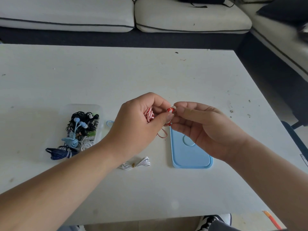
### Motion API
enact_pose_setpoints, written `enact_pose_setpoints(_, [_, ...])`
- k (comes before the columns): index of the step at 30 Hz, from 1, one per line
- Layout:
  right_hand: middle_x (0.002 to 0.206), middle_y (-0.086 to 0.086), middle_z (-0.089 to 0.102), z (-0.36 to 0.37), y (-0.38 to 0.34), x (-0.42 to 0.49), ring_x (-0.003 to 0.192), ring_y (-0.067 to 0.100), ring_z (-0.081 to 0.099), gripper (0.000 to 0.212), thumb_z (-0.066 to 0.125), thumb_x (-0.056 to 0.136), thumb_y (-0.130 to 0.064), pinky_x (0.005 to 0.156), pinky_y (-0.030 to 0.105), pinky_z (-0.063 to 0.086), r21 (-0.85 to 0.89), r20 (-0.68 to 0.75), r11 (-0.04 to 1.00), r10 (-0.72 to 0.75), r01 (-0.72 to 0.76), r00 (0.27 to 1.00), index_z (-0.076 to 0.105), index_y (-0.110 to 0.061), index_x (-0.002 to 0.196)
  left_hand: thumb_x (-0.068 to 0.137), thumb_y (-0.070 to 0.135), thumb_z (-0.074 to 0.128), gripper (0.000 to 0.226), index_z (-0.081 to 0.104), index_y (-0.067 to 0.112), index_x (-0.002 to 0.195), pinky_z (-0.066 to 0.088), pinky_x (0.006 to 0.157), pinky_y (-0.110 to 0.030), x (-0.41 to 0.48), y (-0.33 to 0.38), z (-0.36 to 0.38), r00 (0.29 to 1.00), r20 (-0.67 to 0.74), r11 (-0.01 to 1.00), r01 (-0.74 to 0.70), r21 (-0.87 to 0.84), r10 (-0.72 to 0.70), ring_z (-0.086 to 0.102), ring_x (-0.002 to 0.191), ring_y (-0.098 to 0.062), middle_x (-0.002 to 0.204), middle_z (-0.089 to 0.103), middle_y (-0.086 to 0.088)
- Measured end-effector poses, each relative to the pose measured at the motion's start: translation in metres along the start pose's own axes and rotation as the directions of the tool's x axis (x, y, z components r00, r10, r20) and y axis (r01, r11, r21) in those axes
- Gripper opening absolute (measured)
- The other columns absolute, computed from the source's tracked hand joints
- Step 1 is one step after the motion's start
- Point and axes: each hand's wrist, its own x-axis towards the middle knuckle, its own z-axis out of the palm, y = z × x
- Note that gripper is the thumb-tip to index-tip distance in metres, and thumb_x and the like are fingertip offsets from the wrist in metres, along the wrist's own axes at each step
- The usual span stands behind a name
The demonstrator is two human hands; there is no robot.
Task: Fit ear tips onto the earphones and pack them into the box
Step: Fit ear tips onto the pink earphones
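Fitting step, it seems: left hand clasps the red-and-white earphone, cord bunched in its palm — right hand pinches its end. Next needs a square push; the box sits well left of the grip.

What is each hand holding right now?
The left hand grips the red-and-white earphone cord.
The right hand pinches the red earbud.
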Motion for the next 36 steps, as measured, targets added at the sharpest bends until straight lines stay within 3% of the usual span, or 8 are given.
enact_pose_setpoints(8, [0.083, 0.009, 0.072, 0.003, 0.000, 0.001, 0.077, 0.018, 0.073, 0.012, 0.063, 0.088, -0.011, 0.072, 0.024, 0.060, 0.056, 0.030, 0.997, 0.042, -0.044, 0.999, 0.071, -0.003, 0.092, 0.092, 0.003, 0.075, 0.008, 0.074, 0.004, 0.100, 0.049, 0.060, -0.008, 0.001, 0.000, 0.000, 1.000, -0.025, 1.000, -0.005, -0.015, 0.005, 0.073, 0.067, -0.001, 0.075, 0.075, 0.003])
enact_pose_setpoints(14, [0.083, 0.007, 0.069, 0.003, 0.001, 0.001, 0.077, 0.015, 0.071, 0.011, 0.057, 0.093, -0.012, 0.073, 0.023, 0.059, 0.054, 0.106, 0.995, 0.076, -0.082, 0.991, 0.064, -0.004, 0.092, 0.095, 0.008, 0.072, 0.007, 0.076, 0.010, 0.101, 0.052, 0.057, -0.015, 0.001, -0.002, -0.001, 1.000, 0.006, 1.000, 0.019, -0.002, -0.019, 0.074, 0.068, -0.006, 0.079, 0.076, 0.001])
enact_pose_setpoints(20, [0.088, 0.013, 0.067, 0.006, 0.006, 0.002, 0.080, 0.019, 0.068, 0.011, 0.065, 0.086, -0.012, 0.073, 0.025, 0.058, 0.021, 0.030, 1.000, -0.015, 0.014, 0.999, 0.070, -0.003, 0.090, 0.095, 0.010, 0.073, 0.003, 0.074, 0.011, 0.098, 0.056, 0.059, -0.021, 0.003, -0.004, -0.001, 0.999, -0.025, 1.000, 0.019, 0.012, -0.019, 0.076, 0.069, -0.008, 0.077, 0.076, 0.006])
enact_pose_setpoints(26, [0.090, 0.020, 0.066, 0.011, 0.007, 0.002, 0.076, 0.023, 0.072, 0.024, 0.068, 0.085, -0.011, 0.074, 0.026, 0.059, -0.039, -0.022, 0.994, -0.099, 0.098, 0.995, 0.068, 0.007, 0.101, 0.096, 0.007, 0.072, 0.001, 0.072, 0.008, 0.096, 0.053, 0.054, -0.018, 0.002, -0.005, -0.001, 1.000, -0.024, 1.000, 0.002, 0.008, -0.001, 0.073, 0.065, -0.008, 0.073, 0.074, 0.006])
enact_pose_setpoints(31, [0.078, 0.014, 0.071, 0.014, 0.008, 0.002, 0.070, 0.022, 0.072, 0.009, 0.072, 0.079, -0.007, 0.070, 0.027, 0.059, -0.022, -0.086, 0.992, -0.128, 0.127, 0.988, 0.074, -0.001, 0.085, 0.095, 0.007, 0.072, 0.006, 0.071, 0.004, 0.100, 0.053, 0.051, -0.016, 0.001, -0.004, 0.000, 0.998, -0.057, 1.000, -0.004, -0.028, 0.003, 0.074, 0.068, -0.008, 0.079, 0.075, -0.001])
enact_pose_setpoints(36, [0.079, 0.014, 0.069, 0.009, 0.004, 0.001, 0.074, 0.022, 0.072, 0.016, 0.070, 0.080, -0.009, 0.072, 0.026, 0.059, -0.052, -0.038, 0.994, -0.096, 0.094, 0.995, 0.070, 0.004, 0.090, 0.095, 0.006, 0.072, 0.005, 0.072, 0.004, 0.099, 0.051, 0.057, -0.012, 0.001, -0.003, 0.001, 0.999, -0.032, 1.000, -0.014, -0.024, 0.013, 0.073, 0.066, -0.004, 0.075, 0.074, 0.005])
